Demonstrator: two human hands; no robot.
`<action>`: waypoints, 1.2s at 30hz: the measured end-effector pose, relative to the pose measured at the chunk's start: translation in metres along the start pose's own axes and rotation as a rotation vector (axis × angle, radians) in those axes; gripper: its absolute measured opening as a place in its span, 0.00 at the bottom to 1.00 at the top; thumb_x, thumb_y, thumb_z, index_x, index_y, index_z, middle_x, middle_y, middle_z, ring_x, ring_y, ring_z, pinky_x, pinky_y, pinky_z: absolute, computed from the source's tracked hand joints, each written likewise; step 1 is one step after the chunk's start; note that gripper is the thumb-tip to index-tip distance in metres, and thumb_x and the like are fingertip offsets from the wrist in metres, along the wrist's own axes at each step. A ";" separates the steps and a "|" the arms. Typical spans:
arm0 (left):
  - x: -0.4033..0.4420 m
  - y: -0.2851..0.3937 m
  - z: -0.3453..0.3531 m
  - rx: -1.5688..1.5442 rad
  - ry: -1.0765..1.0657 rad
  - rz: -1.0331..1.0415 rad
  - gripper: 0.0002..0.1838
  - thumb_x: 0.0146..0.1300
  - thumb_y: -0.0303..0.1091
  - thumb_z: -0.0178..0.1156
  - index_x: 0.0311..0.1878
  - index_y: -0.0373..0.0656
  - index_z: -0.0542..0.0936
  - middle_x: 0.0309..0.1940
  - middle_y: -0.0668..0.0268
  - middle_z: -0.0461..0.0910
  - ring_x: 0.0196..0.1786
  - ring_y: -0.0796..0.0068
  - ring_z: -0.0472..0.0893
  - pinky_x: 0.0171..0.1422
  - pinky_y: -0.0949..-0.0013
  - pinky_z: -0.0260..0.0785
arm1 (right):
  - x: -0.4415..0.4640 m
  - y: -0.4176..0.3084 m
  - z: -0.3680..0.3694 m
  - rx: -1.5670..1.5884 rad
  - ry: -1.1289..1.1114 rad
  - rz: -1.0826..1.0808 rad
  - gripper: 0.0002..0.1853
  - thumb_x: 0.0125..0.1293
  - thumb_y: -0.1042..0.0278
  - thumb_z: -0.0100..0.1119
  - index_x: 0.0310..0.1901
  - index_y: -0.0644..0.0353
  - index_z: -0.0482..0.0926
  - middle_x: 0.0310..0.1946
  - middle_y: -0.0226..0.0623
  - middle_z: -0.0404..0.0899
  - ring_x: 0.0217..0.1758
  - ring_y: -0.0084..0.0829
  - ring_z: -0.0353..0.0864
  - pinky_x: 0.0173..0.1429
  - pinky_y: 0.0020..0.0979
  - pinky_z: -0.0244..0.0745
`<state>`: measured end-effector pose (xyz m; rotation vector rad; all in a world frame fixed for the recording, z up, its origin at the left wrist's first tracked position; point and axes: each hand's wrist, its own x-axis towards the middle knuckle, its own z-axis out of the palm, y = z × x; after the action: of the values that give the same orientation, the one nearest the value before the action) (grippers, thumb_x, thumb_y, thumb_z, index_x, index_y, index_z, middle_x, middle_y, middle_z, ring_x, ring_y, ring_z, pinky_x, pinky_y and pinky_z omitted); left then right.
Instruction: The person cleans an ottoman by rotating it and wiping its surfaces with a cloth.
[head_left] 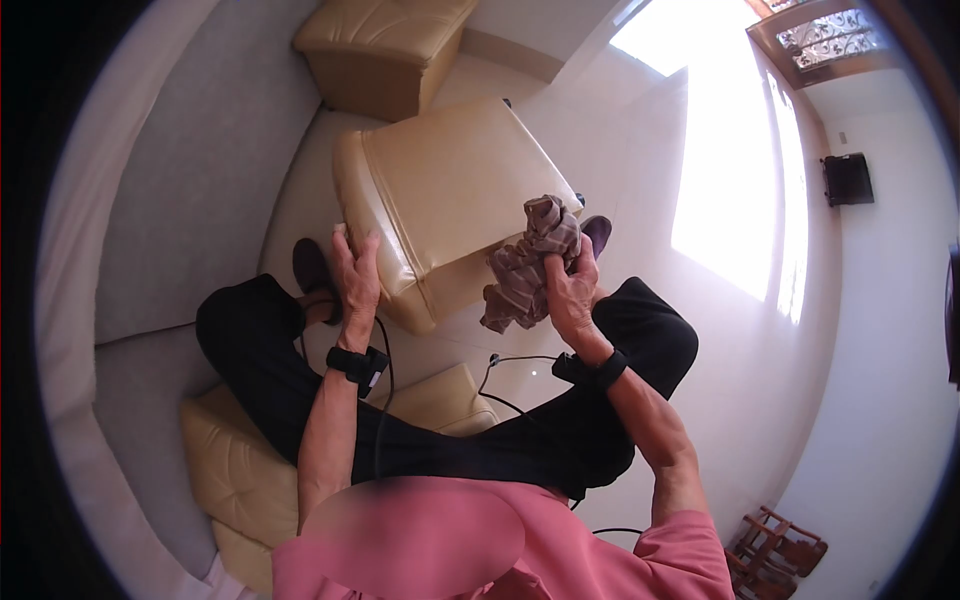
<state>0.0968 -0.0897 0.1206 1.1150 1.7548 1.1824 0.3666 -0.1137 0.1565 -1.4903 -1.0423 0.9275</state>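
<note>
The pale floor (630,215) spreads under everything, with the grey sofa (200,170) along my left. Before me, between my knees, the cream stool (455,185) lies tipped on its side, its padded top turned towards my left and its feet pointing off to the upper right. A second stool (385,55) stands beyond it, near the sofa, and I sit on a cream seat (230,440) of the same kind.

Next in size comes the striped cloth (520,290), bunched up at the stool's near right side; I can't tell whether it touches the leather.

My right hand (573,300) grips that cloth, fingers closed round one part while the rest spills out. My left hand (360,275) holds nothing; its fingers lie extended along the edge of the padding, steadying it.

I'd judge the step in hand to be wiping the stool. The next move calls for a firm left hand and the cloth pressed flatter against the leather.
</note>
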 end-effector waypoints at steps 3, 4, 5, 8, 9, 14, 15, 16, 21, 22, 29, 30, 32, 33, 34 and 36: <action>-0.012 -0.007 0.001 -0.029 0.027 0.046 0.28 0.62 0.47 0.56 0.57 0.35 0.66 0.49 0.49 0.71 0.50 0.57 0.71 0.56 0.60 0.62 | 0.030 -0.037 0.014 0.047 -0.036 -0.078 0.19 0.57 0.70 0.55 0.51 0.64 0.70 0.37 0.38 0.75 0.42 0.27 0.73 0.51 0.29 0.69; -0.014 -0.009 0.002 -0.033 0.026 0.048 0.28 0.62 0.47 0.56 0.57 0.35 0.66 0.49 0.49 0.71 0.50 0.57 0.71 0.56 0.60 0.62 | 0.043 -0.049 0.018 0.044 -0.035 -0.081 0.19 0.57 0.70 0.55 0.51 0.64 0.70 0.37 0.38 0.75 0.42 0.27 0.73 0.51 0.29 0.69; -0.015 -0.012 0.004 -0.011 0.044 0.039 0.29 0.62 0.47 0.56 0.58 0.35 0.65 0.49 0.49 0.70 0.52 0.56 0.70 0.57 0.60 0.61 | 0.057 -0.060 0.023 0.007 -0.043 -0.063 0.21 0.57 0.69 0.55 0.53 0.64 0.70 0.38 0.40 0.76 0.43 0.30 0.74 0.52 0.31 0.69; -0.023 -0.025 0.002 0.048 0.074 -0.006 0.29 0.62 0.47 0.56 0.59 0.36 0.65 0.50 0.48 0.69 0.54 0.55 0.68 0.60 0.59 0.59 | 0.086 -0.051 0.032 -0.218 -0.039 -0.077 0.23 0.57 0.68 0.55 0.56 0.62 0.69 0.42 0.45 0.75 0.47 0.40 0.76 0.56 0.36 0.69; -0.025 -0.027 0.001 0.077 0.071 -0.028 0.30 0.61 0.47 0.57 0.59 0.36 0.65 0.50 0.48 0.68 0.55 0.54 0.67 0.61 0.58 0.58 | 0.096 -0.037 0.031 -0.409 -0.009 -0.120 0.25 0.57 0.67 0.55 0.57 0.61 0.68 0.47 0.49 0.73 0.49 0.45 0.76 0.57 0.39 0.69; -0.037 -0.047 -0.001 0.034 0.014 0.001 0.36 0.61 0.48 0.58 0.63 0.33 0.59 0.56 0.45 0.61 0.60 0.52 0.63 0.66 0.57 0.55 | 0.089 0.021 0.037 -1.028 -0.217 -0.210 0.33 0.54 0.57 0.62 0.61 0.58 0.65 0.60 0.45 0.61 0.60 0.53 0.63 0.61 0.50 0.63; -0.037 -0.051 -0.002 0.036 0.021 -0.006 0.36 0.61 0.48 0.58 0.63 0.33 0.59 0.56 0.45 0.61 0.60 0.52 0.63 0.66 0.57 0.55 | 0.084 0.031 0.044 -1.028 -0.227 -0.212 0.33 0.54 0.57 0.62 0.61 0.58 0.65 0.60 0.45 0.61 0.60 0.53 0.63 0.61 0.50 0.63; -0.040 -0.054 -0.002 0.030 0.022 0.010 0.36 0.61 0.48 0.59 0.64 0.33 0.58 0.56 0.45 0.61 0.60 0.52 0.63 0.65 0.56 0.55 | 0.080 0.040 0.050 -1.009 -0.150 -0.262 0.32 0.53 0.58 0.62 0.60 0.58 0.65 0.59 0.46 0.61 0.59 0.52 0.63 0.61 0.49 0.62; -0.035 -0.073 0.012 0.094 -0.013 -0.013 0.36 0.61 0.48 0.59 0.63 0.33 0.58 0.55 0.47 0.60 0.59 0.52 0.62 0.64 0.54 0.55 | 0.055 0.082 0.051 -1.001 0.078 -0.312 0.30 0.55 0.63 0.60 0.60 0.57 0.65 0.57 0.47 0.62 0.57 0.52 0.63 0.60 0.48 0.61; -0.035 -0.074 0.015 0.096 -0.007 -0.017 0.36 0.61 0.48 0.59 0.63 0.33 0.58 0.54 0.47 0.60 0.58 0.52 0.63 0.64 0.54 0.55 | 0.057 0.086 0.048 -0.963 0.091 -0.364 0.29 0.55 0.66 0.59 0.60 0.57 0.65 0.56 0.47 0.62 0.57 0.52 0.63 0.61 0.48 0.60; -0.019 -0.093 0.021 -0.015 0.008 -0.139 0.35 0.64 0.54 0.52 0.62 0.32 0.59 0.51 0.44 0.62 0.56 0.49 0.65 0.62 0.52 0.56 | 0.058 0.094 0.046 -0.955 0.131 -0.384 0.26 0.53 0.65 0.60 0.55 0.56 0.68 0.54 0.45 0.65 0.56 0.49 0.64 0.59 0.45 0.62; -0.008 -0.095 0.021 0.050 -0.001 -0.138 0.35 0.65 0.56 0.47 0.62 0.32 0.60 0.52 0.42 0.63 0.56 0.46 0.65 0.62 0.51 0.56 | 0.058 0.093 0.047 -0.935 0.136 -0.367 0.25 0.53 0.66 0.60 0.54 0.56 0.69 0.53 0.44 0.66 0.55 0.48 0.65 0.59 0.46 0.62; -0.004 -0.096 0.026 0.039 0.020 -0.111 0.35 0.66 0.55 0.46 0.62 0.32 0.59 0.53 0.41 0.63 0.56 0.46 0.65 0.62 0.50 0.56 | 0.058 0.090 0.049 -0.896 0.162 -0.382 0.20 0.53 0.68 0.59 0.49 0.56 0.71 0.48 0.44 0.68 0.53 0.47 0.66 0.58 0.46 0.63; -0.002 -0.090 0.026 0.042 0.050 -0.082 0.34 0.67 0.54 0.45 0.62 0.32 0.59 0.53 0.41 0.63 0.56 0.45 0.65 0.62 0.50 0.57 | 0.056 0.088 0.052 -0.898 0.166 -0.382 0.20 0.53 0.68 0.59 0.49 0.56 0.71 0.48 0.44 0.68 0.53 0.47 0.66 0.58 0.46 0.63; -0.002 -0.084 0.026 0.040 0.047 -0.080 0.34 0.67 0.54 0.45 0.62 0.32 0.59 0.53 0.41 0.63 0.56 0.45 0.65 0.62 0.50 0.57 | 0.053 0.087 0.053 -0.885 0.149 -0.360 0.19 0.53 0.69 0.58 0.49 0.57 0.71 0.47 0.44 0.68 0.53 0.48 0.66 0.58 0.46 0.63; -0.005 -0.073 0.026 0.109 0.053 -0.106 0.33 0.67 0.54 0.43 0.62 0.31 0.59 0.53 0.41 0.63 0.57 0.45 0.65 0.62 0.50 0.56 | 0.044 0.083 0.064 -0.828 0.127 -0.390 0.17 0.53 0.71 0.57 0.46 0.58 0.72 0.45 0.45 0.68 0.51 0.48 0.66 0.56 0.45 0.64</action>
<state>0.1033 -0.1005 0.0444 1.0477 1.9147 1.0725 0.3321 -0.0583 0.0633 -1.8618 -1.6548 0.0957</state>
